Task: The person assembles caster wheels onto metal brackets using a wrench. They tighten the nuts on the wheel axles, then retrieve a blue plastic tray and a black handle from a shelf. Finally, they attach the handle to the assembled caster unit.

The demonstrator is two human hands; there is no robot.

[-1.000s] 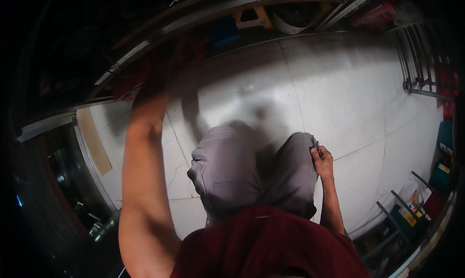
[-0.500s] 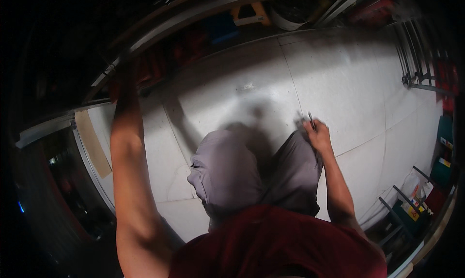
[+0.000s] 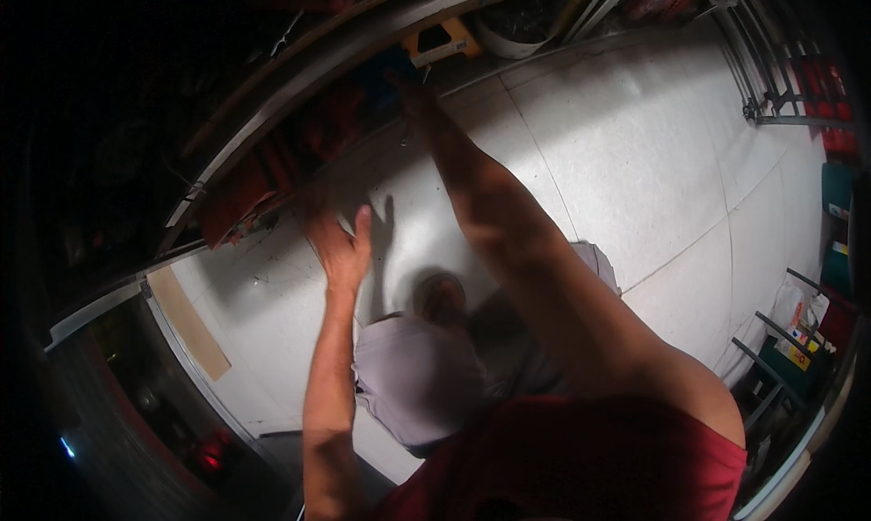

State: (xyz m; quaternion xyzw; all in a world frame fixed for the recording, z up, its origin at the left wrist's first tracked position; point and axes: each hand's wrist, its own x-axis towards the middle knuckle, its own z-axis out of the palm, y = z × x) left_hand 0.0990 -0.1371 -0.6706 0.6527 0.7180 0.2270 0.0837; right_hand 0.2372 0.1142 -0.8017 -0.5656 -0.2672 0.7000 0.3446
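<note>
My left hand (image 3: 337, 247) hovers over the pale floor (image 3: 635, 176), just in front of the dark space under the shelf. Its thumb stands apart from the fingers, which are stretched out and partly blurred, and nothing shows in it. In the shadow below the shelf edge, my right hand (image 3: 406, 87) reaches to a blue object (image 3: 374, 78), perhaps a bin. Darkness hides its fingers, so contact or a hold cannot be made out. Reddish-brown material (image 3: 238, 199) lies under the shelf, nearest my left hand.
A yellow object (image 3: 443, 42) and a white bucket (image 3: 510, 42) stand under the shelf (image 3: 272, 113) beyond my right hand. Metal frames (image 3: 758, 76) and green bins (image 3: 836, 190) line the right side. A tan board strip (image 3: 190, 326) lies at left. My knees are bent below me.
My right arm has swung forward and left from my knee to the shelf; the thin dark tool it held is no longer plain to see. My left hand has come out from under the shelf.
</note>
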